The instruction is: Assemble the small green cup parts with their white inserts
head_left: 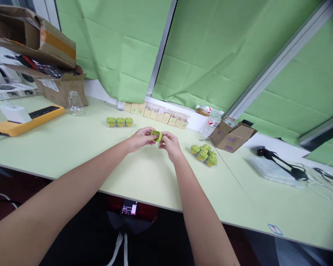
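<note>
Both hands meet over the pale surface (pixel 72 147): the left hand (pixel 141 139) and right hand (pixel 170 145) pinch one small green piece (pixel 157 135) between their fingertips, held just above the surface and midway between a row of three like pieces (pixel 119 122) and a loose heap (pixel 204 154). The step looks like close two-handed fitting, so any next move needs a steady grip.

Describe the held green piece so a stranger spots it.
On the pale table, find where the left hand and right hand meet. The green piece pinched between them is the only one held; the row of three and the pile lie untouched.
</note>
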`<state>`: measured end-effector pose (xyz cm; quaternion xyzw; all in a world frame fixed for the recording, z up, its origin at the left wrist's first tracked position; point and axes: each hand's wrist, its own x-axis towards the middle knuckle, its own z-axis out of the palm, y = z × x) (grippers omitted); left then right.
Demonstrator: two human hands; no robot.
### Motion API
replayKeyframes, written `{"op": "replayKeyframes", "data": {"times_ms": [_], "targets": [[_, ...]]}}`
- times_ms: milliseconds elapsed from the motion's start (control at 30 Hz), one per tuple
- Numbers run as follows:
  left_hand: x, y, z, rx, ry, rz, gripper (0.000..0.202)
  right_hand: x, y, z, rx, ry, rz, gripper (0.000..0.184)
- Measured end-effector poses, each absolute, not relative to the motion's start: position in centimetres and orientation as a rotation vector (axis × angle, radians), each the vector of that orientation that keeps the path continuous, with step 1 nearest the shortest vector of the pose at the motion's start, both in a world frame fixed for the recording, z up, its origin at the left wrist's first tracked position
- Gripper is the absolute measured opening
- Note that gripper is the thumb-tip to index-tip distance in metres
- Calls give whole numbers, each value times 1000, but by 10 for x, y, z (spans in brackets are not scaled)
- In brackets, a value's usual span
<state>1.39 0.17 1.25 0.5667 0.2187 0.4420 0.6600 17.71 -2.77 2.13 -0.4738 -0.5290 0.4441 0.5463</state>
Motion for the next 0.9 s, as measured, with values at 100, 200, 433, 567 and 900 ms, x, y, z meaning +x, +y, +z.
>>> {"op": "replayKeyframes", "data": {"times_ms": [100, 200, 433, 567, 900], "targets": [[16, 2, 11, 1289, 489, 1005, 38, 182, -29, 20, -1063, -1255, 1201, 20], [18, 2, 10, 1285, 492, 1043, 36, 186, -29, 19, -1051, -1243, 1250, 27], [14, 4, 17, 1275, 723, 1258, 29, 195, -24, 17, -1070, -1161, 1183, 36], [16, 3, 17, 1489, 769, 1304, 24, 195, -24, 16, -1093, -1185, 1142, 40], [19, 12, -3, 1829, 818, 1402, 21, 188, -23, 9, -1082, -1196, 1156, 39]]}}
